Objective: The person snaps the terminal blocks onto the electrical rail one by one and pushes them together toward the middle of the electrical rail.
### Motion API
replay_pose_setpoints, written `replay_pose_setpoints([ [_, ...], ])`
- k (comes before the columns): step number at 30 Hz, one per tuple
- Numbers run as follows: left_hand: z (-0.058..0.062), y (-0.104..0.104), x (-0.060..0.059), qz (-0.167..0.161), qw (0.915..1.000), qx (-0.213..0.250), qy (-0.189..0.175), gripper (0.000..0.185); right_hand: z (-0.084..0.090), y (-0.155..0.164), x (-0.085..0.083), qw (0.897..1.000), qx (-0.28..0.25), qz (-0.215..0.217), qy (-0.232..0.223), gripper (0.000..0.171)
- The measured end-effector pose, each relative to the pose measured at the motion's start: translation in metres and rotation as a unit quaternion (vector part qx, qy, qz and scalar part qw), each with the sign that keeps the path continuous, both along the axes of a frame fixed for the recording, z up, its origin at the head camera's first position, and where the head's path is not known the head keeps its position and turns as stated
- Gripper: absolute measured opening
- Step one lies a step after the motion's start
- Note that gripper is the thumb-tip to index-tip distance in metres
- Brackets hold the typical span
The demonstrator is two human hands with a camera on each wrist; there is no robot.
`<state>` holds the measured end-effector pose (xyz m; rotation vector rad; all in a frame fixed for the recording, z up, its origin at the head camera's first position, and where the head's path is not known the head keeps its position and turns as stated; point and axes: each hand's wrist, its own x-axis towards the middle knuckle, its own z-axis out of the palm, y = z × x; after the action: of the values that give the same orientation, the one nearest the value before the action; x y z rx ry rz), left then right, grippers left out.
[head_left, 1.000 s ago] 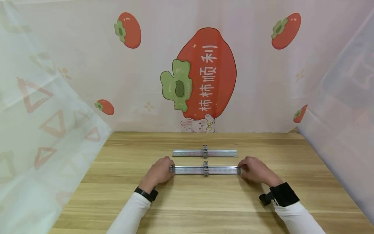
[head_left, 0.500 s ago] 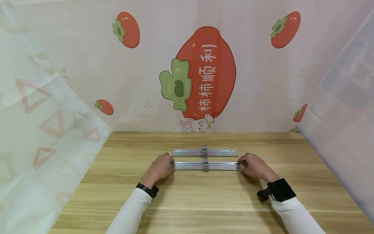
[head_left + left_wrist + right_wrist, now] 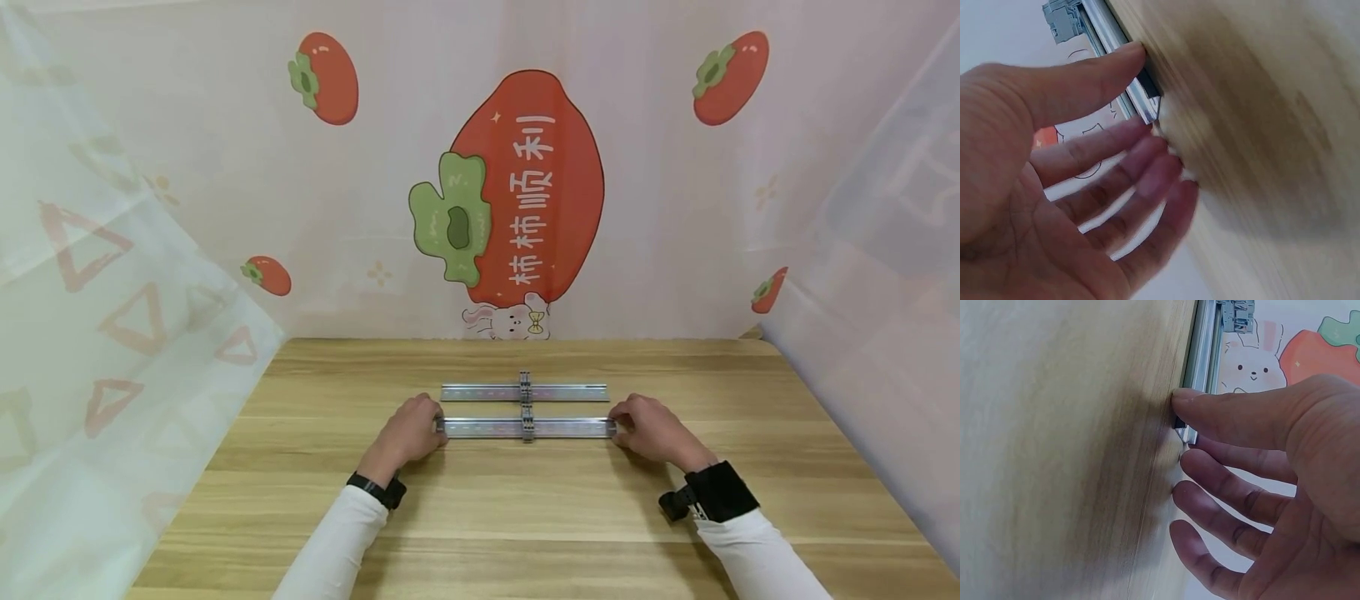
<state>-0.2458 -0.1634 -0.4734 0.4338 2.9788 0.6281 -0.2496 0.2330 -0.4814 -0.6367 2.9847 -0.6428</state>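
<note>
Two slotted metal DIN rails lie parallel on the wooden table, each carrying a small grey terminal block cluster near its middle. My left hand (image 3: 408, 429) pinches the left end of the near DIN rail (image 3: 480, 428) between thumb and forefinger. At the opposite end, my right hand (image 3: 652, 427) grips the same rail in a like way; in the right wrist view its thumb (image 3: 1235, 412) lies over the rail's side. The near terminal block (image 3: 527, 422) sits just in front of the far one (image 3: 525, 387) on the far DIN rail (image 3: 480, 392), which neither hand touches.
The wooden table (image 3: 525, 525) reaches back to a pale backdrop (image 3: 645, 283) printed with persimmons and a rabbit. Pale sheets also hang at the left (image 3: 112, 350) and right (image 3: 885, 275) sides.
Over the last second both hands have moved the near rail away from me, closer to the far rail. During the last half second it has hardly shifted. The far rail stays in place.
</note>
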Motion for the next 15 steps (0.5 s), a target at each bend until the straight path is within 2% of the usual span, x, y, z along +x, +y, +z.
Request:
replay_pose_setpoints([
  [4,-0.0007,-0.0038,0.0012,0.011,0.9999,0.007,0.0,0.013,0.0,0.001,-0.0001,1.0,0.001,-0.004,0.0,0.027],
  [15,-0.0011,-0.0085,0.0013,0.012,0.9998,0.015,0.0,0.016,0.0006,0.0006,0.0005,1.0,-0.001,-0.006,0.001,0.027],
])
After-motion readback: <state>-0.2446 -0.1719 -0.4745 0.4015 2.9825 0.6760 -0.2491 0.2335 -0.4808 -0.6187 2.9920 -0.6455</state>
